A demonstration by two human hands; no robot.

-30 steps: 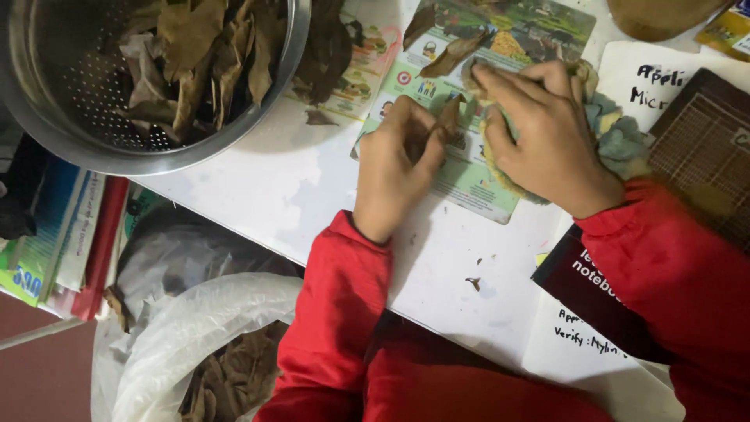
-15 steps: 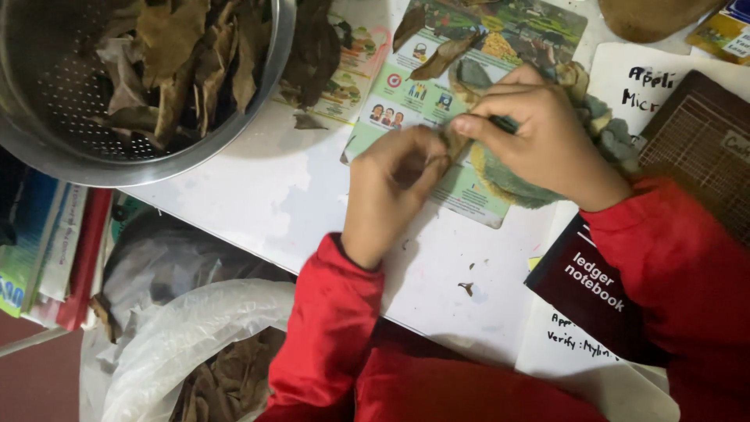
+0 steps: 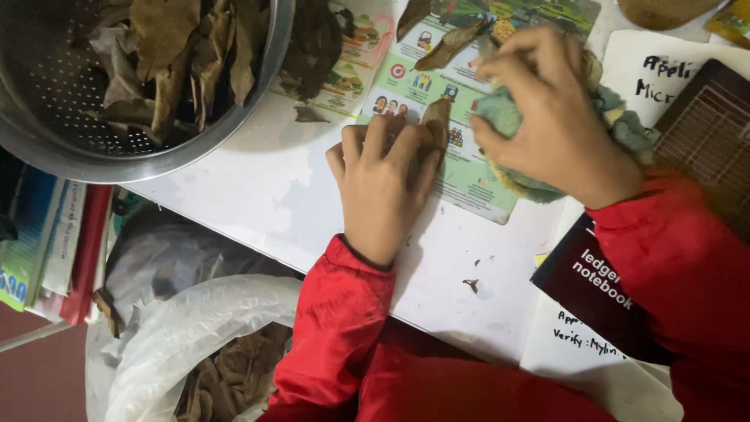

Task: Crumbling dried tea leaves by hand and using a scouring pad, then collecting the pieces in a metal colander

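My left hand (image 3: 384,181) presses a brown dried leaf (image 3: 436,119) flat against a colourful printed sheet (image 3: 469,168) on the white table (image 3: 258,195). Its fingers cover most of the leaf. My right hand (image 3: 551,109) is closed around a crumpled greenish cloth (image 3: 621,125), just right of the leaf's tip. Both arms wear red sleeves. Another dried leaf (image 3: 449,45) lies on the sheet further back.
A metal colander (image 3: 94,133) with several dried leaves sits at the upper left. A white plastic bag (image 3: 195,352) holding more leaves hangs below the table edge. A dark notebook (image 3: 598,281), white papers (image 3: 578,344) and a brown grid-patterned book (image 3: 703,117) lie at right. Books (image 3: 39,242) stand at far left.
My right hand has lifted off the leaf and bunched the cloth into a closed grip. My left hand keeps holding the leaf down. The camera has shifted slightly.
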